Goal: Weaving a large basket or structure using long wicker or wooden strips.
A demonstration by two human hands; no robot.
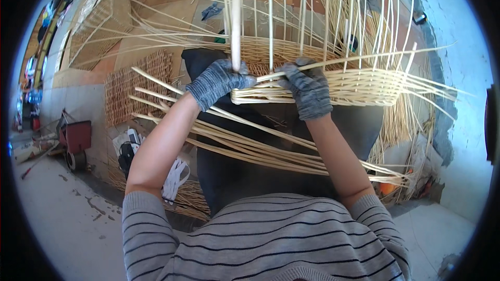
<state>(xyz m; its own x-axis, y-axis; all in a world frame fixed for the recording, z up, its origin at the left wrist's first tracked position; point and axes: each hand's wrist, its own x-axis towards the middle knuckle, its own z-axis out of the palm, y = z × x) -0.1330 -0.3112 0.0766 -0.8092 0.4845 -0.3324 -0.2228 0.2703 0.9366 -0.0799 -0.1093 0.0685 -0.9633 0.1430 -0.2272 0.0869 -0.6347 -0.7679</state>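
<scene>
A pale, partly woven wicker basket [364, 86] with tall upright stakes rests over a dark cloth [245, 182] on my lap. My left hand [221, 80], in a grey knitted glove, is closed on a pale rod at the basket's left end, beside a thick upright stick [236, 15]. My right hand [307, 86], gloved alike, grips another rod [354, 60] lying along the top edge of the weave; its fingertips are partly hidden. Several long loose rods [260, 153] lie across the cloth below both hands.
A woven mat [138, 88] and cardboard [99, 26] lie at left. Bundles of rods [390, 130] are at right, beside a pale wall [458, 57]. A red wheeled object [73, 138], a white strap [174, 177] and shelved items [34, 73] are at left.
</scene>
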